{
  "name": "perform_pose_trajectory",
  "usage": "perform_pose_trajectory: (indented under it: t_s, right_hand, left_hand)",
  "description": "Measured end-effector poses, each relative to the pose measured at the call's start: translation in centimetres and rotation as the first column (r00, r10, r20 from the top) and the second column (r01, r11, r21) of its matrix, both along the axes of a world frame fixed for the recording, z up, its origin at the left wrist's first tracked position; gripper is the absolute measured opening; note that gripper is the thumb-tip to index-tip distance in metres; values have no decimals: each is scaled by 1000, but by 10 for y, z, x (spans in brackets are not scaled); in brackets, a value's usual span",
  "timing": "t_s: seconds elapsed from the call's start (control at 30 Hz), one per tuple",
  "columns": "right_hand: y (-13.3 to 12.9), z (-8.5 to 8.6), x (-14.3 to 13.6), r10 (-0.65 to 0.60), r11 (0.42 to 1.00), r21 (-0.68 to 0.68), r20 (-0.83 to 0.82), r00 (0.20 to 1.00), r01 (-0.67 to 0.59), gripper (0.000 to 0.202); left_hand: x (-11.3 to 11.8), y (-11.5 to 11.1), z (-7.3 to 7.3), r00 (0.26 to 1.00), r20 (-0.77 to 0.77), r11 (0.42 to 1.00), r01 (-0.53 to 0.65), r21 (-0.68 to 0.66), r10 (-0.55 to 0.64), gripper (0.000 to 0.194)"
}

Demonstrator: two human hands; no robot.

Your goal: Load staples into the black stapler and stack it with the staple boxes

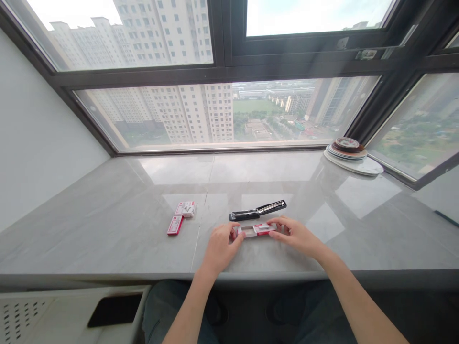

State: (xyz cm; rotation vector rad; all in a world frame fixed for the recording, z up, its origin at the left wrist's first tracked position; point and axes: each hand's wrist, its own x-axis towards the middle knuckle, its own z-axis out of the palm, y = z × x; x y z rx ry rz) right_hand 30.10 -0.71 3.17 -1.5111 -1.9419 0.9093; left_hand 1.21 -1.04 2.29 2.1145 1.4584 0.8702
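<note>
A small red and white staple box (263,229) lies on the grey stone sill with its pale inner tray slid out to the left. My left hand (224,241) pinches the tray's left end between thumb and fingers. Around the right end of the sleeve, my right hand (296,235) closes its thumb and fingers. A small light piece rests on top of the sleeve; its kind is too small to make out. Just behind the box lies a black stapler (257,210), hinged open, with its metal magazine showing on the right.
More small red and white boxes (181,217) sit together to the left. A stack of plates or round mats (353,155) stands at the back right by the window. The sill's front edge (272,275) runs above my knees. Lower left, a dark phone-like slab (114,310) lies on a white surface.
</note>
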Motion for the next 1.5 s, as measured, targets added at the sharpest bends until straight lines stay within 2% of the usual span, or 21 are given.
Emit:
perform_pose_trajectory:
  t_s: [0.07,0.2,0.37,0.47,0.53,0.67,0.73,0.83,0.93,1.03,1.13,1.3,1.5]
  right_hand:
    - [-1,0,-2,24,1000,-4,4,1000,-24,43]
    - [-3,2,-12,38,999,30,20,999,-39,32]
    - [-3,1,-18,12,1000,12,95,995,-13,40]
    - [-4,-1,-25,17,1000,4,139,990,-18,33]
    - [-7,-1,-33,23,1000,17,150,988,-26,29]
    - [-10,5,-40,9,1000,27,166,986,-14,36]
    - [-5,9,-40,-54,999,11,189,981,53,39]
    - [10,11,-42,-204,979,52,247,947,197,40]
    - [27,9,-52,-247,969,94,340,907,228,31]
    - [35,10,-60,-221,975,113,400,890,192,17]
    - [34,18,-63,-160,985,120,394,905,121,9]
    - [34,31,-67,-4,980,189,338,941,-64,14]
    - [46,27,-75,77,970,193,336,939,-149,14]
  left_hand:
    - [7,1,-2,999,-6,999,-31,11,31,24]
    - [16,0,-4,998,-42,998,-51,39,52,19]
    - [14,0,-5,996,-90,1000,-7,17,9,16]
    - [18,0,-3,996,-92,1000,5,4,-5,21]
    - [22,-2,-2,996,-88,1000,31,5,-30,26]
    - [24,-6,-3,998,-28,998,57,-6,-57,28]
    - [17,-1,-4,1000,10,999,4,-33,-4,26]
    - [3,16,-5,984,-12,984,-176,22,176,20]
    - [-4,39,-7,954,-92,955,-274,110,285,36]
    - [-3,51,-12,959,-159,971,-226,75,236,36]
    - [-1,49,-18,972,-156,984,-165,65,174,28]
    - [3,32,-21,984,-126,992,-121,45,126,25]
    - [6,25,-19,983,-132,992,-118,54,124,27]
